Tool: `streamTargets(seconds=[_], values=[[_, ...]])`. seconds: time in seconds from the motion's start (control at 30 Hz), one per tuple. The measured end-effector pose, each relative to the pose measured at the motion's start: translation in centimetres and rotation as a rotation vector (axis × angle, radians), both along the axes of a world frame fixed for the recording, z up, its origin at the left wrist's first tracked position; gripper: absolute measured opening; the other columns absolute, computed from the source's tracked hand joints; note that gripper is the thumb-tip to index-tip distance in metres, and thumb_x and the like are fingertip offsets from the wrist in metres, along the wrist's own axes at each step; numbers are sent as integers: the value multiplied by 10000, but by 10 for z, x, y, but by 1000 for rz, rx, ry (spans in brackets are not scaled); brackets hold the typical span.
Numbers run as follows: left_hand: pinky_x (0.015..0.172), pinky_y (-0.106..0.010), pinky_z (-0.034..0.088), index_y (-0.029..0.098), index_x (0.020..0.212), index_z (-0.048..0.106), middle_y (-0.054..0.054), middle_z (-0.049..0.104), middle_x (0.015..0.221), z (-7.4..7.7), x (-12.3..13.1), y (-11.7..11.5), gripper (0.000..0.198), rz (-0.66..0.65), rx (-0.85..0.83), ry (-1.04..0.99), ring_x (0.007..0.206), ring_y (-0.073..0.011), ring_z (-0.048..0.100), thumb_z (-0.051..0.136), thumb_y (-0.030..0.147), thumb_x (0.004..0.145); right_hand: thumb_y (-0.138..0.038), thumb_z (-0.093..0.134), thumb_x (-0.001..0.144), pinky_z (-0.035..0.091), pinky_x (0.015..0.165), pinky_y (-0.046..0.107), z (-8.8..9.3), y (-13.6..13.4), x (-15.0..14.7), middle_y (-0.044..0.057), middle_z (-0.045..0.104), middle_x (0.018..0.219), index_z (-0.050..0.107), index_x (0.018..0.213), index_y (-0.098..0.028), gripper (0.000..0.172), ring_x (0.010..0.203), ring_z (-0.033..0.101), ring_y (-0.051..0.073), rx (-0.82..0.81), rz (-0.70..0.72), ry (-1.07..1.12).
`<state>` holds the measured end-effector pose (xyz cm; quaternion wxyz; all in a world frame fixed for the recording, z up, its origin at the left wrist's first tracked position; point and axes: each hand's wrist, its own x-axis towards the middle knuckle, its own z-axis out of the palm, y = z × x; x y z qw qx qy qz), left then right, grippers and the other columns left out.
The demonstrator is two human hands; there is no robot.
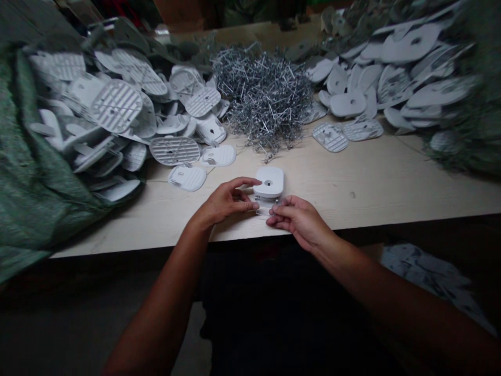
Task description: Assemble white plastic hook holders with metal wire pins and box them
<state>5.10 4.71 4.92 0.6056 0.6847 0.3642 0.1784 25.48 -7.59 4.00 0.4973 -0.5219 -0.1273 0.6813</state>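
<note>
A white plastic clip (270, 180) stands at the table's front edge, between my hands. Its rounded upper plate has a hole in the middle, and metal spring ends show just beneath that plate. My left hand (229, 201) grips the clip from the left, index finger on the upper plate's edge and thumb lower down. On the lower right side, my right hand (295, 216) pinches the clip between thumb and fingers. The fingers partly hide the clip's lower part.
Behind the clip rises a heap of metal springs (266, 94). White plastic plates are piled at left (117, 104) and right (348, 104). A green woven sack (27, 198) borders the wooden table (371, 193) on the left. More white pieces (426, 271) lie below, at right.
</note>
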Motion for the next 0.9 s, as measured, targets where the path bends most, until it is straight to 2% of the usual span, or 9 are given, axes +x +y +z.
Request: streamTargets(seconds=[0.2, 0.33, 0.5, 0.67, 0.8, 0.9], values=[[670, -269, 547, 189, 1309, 731, -10, 722, 846, -1, 4, 1, 618, 0, 39, 34, 729, -160, 676, 940, 317, 741, -202, 855, 795, 643, 868, 383, 1, 0, 4, 6, 710, 775, 572, 836, -225, 287, 723, 743, 172, 16, -14, -9], [705, -277, 549, 186, 1281, 737, -26, 737, 948, -4, 7, -2, 589, 21, 67, 15, 746, -142, 660, 938, 294, 737, -192, 842, 797, 644, 851, 378, 2, -1, 8, 12, 719, 786, 588, 817, -219, 256, 705, 740, 167, 16, -20, -13], [712, -290, 558, 205, 1259, 745, -69, 758, 1153, -6, 8, -6, 573, 27, 104, 28, 753, -133, 660, 950, 309, 735, -211, 839, 804, 635, 822, 364, 3, -4, 11, 9, 700, 708, 579, 812, -225, 261, 689, 740, 175, 2, 5, -39], [735, -301, 574, 210, 1283, 728, -81, 760, 1189, -6, 8, -11, 598, 43, 156, 54, 769, -143, 672, 953, 330, 741, -203, 815, 797, 614, 731, 328, 8, -6, 13, 18, 745, 776, 581, 852, -222, 240, 657, 750, 175, -25, 2, -91], [729, -296, 582, 208, 1318, 656, -96, 726, 1269, -10, 6, -24, 696, 165, 194, 72, 773, -141, 696, 974, 370, 721, -199, 809, 788, 615, 721, 318, 9, -7, 14, 9, 736, 748, 586, 867, -218, 237, 654, 749, 173, -18, 9, -101], [646, -269, 549, 189, 1218, 667, -74, 748, 1131, -12, 7, -37, 630, 286, 162, 104, 711, -138, 676, 969, 434, 723, -192, 805, 784, 622, 723, 318, 8, -7, 16, 21, 752, 775, 594, 864, -208, 227, 660, 753, 172, -13, 16, -98]])
